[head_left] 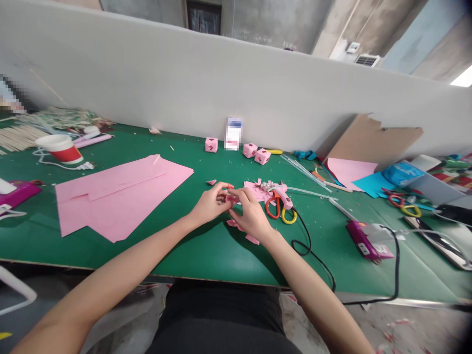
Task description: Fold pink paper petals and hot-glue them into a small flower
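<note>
Over the middle of the green table (191,250), my left hand (208,204) and my right hand (252,214) meet, fingers bent and pressed together around a small piece of pink paper (231,198). Fingers hide most of that piece, so its shape is unclear. Pink paper scraps (252,239) lie under and beside my right hand. Just right of it rests a pink glue gun (283,195) with a clear glue stick, on top of scissors (288,216) with orange and yellow handles. Beyond my hands stand three pink paper cubes with dark diamond-shaped marks, one cube (211,144) apart from the others (256,153).
Large pink paper sheets (125,196) lie at left, near a red-and-white cup (61,149) and thin sticks (22,137). A black cord (308,246) runs to a purple power strip (368,241). Cardboard (372,137), more scissors (405,204) and a phone (438,241) are right. A grey partition (165,78) backs the table.
</note>
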The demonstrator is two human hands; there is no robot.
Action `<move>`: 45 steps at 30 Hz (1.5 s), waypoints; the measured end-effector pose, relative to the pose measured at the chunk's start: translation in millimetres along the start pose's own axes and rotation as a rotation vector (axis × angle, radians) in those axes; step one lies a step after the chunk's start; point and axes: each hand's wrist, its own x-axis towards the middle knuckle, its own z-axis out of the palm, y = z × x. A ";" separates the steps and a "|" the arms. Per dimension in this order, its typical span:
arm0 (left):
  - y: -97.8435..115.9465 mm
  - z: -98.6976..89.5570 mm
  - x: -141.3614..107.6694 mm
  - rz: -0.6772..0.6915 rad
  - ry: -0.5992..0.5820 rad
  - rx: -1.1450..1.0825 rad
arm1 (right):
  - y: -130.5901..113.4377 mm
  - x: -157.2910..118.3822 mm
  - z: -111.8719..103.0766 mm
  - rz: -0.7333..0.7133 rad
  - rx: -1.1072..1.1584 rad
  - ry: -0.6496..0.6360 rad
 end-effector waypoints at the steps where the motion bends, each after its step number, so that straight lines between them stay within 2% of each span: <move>1: 1.0 -0.3 0.0 0.001 0.002 0.002 | -0.9 0.0 -0.7 0.000 0.009 -0.002; 14: 6.2 -3.6 -1.6 0.013 0.078 0.073 | -7.9 2.6 -6.3 0.104 0.150 0.069; 23: 9.6 -4.6 -1.7 0.011 0.105 0.074 | -5.6 1.3 -1.5 0.195 0.240 0.064; 29: 12.2 -3.5 -3.4 0.056 0.112 0.118 | -7.0 2.4 -2.1 0.282 0.284 0.060; 32: 13.6 -2.9 -4.1 0.080 0.113 0.164 | -5.5 1.9 -0.8 0.281 0.295 0.044; 37: 11.6 -3.9 -4.2 0.118 0.103 0.220 | -3.0 0.2 1.7 0.279 0.273 0.039; 45: 10.2 0.7 -5.2 0.178 0.002 0.286 | 2.0 1.0 -0.8 0.253 0.095 0.144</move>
